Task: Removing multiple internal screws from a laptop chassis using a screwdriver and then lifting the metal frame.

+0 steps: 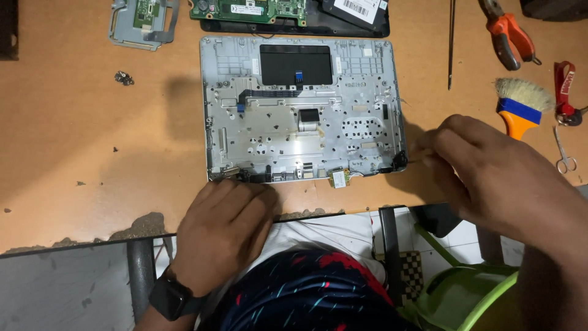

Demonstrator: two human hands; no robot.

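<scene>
Two hands at one laptop base shell (303,110), centre frame, long axis left-right. Left hand (223,230), fingers curled, presses its lower-left edge, holding nothing. Right hand (490,175), nearer the lower-right corner, pinches a thin tool (419,161); tip points left toward that corner.

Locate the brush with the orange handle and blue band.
In the head view, the orange-handled brush with pale bristles lies on the wooden table's far right, between the orange-handled pliers and small scissors.

Laptop base (303,110) centre on table (73,141); circuit board (248,9) behind; brush (520,104) right.
</scene>
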